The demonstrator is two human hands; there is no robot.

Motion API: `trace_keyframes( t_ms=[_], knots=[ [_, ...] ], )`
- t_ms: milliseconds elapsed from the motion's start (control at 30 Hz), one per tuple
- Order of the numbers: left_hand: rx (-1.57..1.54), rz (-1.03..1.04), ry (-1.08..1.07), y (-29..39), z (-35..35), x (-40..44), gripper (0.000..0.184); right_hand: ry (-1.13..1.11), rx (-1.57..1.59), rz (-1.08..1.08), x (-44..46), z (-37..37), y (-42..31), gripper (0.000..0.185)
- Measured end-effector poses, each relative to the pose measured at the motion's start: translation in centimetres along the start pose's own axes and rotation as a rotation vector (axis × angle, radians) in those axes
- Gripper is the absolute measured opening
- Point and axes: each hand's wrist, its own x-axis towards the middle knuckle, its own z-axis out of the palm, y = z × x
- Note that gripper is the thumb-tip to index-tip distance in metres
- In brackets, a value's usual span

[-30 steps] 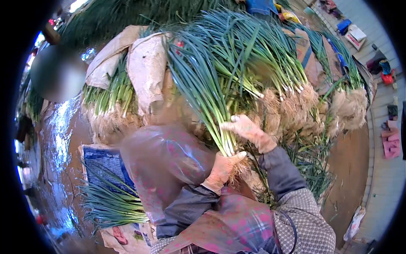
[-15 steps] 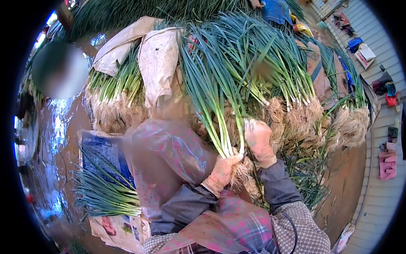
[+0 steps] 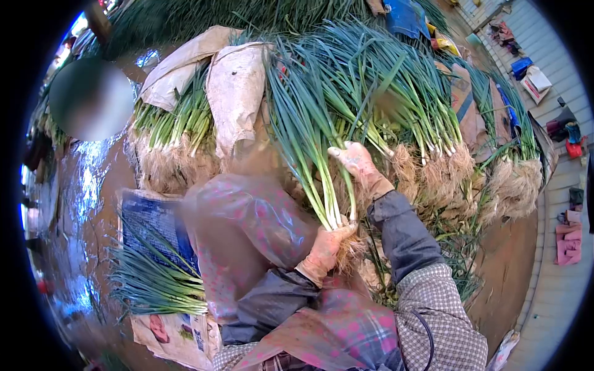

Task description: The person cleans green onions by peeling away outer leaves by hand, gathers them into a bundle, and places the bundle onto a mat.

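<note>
My left hand [image 3: 325, 250], in a pale orange glove, is closed around the lower white ends of a small bunch of green onions [image 3: 318, 185]. Their stringy roots [image 3: 351, 247] stick out past its fingers, and the long leaves point away from me. Higher up, my right hand [image 3: 360, 164], gloved too, has its fingers closed at the rightmost stalk of that bunch, where the green begins. Its fingertips partly hide what they pinch. Beneath both hands is my lap, under a clear pink-spotted plastic apron [image 3: 247, 216].
Rooted green onions [image 3: 427, 117] lie in a long heap ahead, partly under beige sacks [image 3: 232, 93]. Trimmed green onions [image 3: 164, 278] rest on printed sacking [image 3: 154, 216] at my left. Leaf scraps [image 3: 451, 266] litter the floor at right. The ground at far left looks wet.
My right hand has moved up and left along the rightmost stalk, away from the roots. My left hand keeps its hold on the bunch, nearly still.
</note>
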Motion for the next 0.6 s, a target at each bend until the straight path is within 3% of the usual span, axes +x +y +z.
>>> trace_keyframes(
  t_ms=[33,67,133,167,267,333,433,533,567,600],
  knots=[
    [-0.04,-0.033,-0.016,0.2,0.0,-0.1,0.014,0.062,0.036,0.025,0.6,-0.1,0.3,0.059],
    [-0.085,-0.067,-0.032,0.3,0.1,-0.1,0.012,0.148,0.124,0.056,0.4,0.0,-0.3,0.047],
    [-0.067,-0.074,-0.006,-0.1,-0.2,0.2,0.011,0.207,0.531,0.097,-0.9,0.6,-0.6,0.037],
    [-0.118,-0.099,-0.008,-0.3,-0.3,0.2,0.011,0.361,0.521,-0.029,-1.1,1.4,-0.9,0.028],
    [-0.17,-0.099,0.008,-1.6,-1.3,0.6,0.01,0.529,0.624,0.012,-3.9,1.6,-1.1,0.027],
    [-0.119,-0.03,0.056,-1.6,-1.1,0.6,0.011,0.499,0.892,0.06,-5.3,1.3,-0.1,0.028],
    [-0.159,-0.079,0.044,-1.5,-1.2,0.6,0.013,0.635,0.314,0.051,-7.2,0.6,1.5,0.02],
    [-0.192,-0.098,0.042,-1.7,-1.4,0.7,0.014,0.511,0.447,-0.004,-10.4,0.2,1.5,0.02],
    [-0.219,-0.099,0.046,-1.8,-1.5,0.8,0.015,0.596,-0.088,-0.313,-10.3,1.0,4.7,0.02],
    [-0.223,-0.101,0.047,-1.7,-1.4,0.9,0.015,0.593,-0.091,-0.311,-11.3,1.0,4.5,0.02]
  ],
)
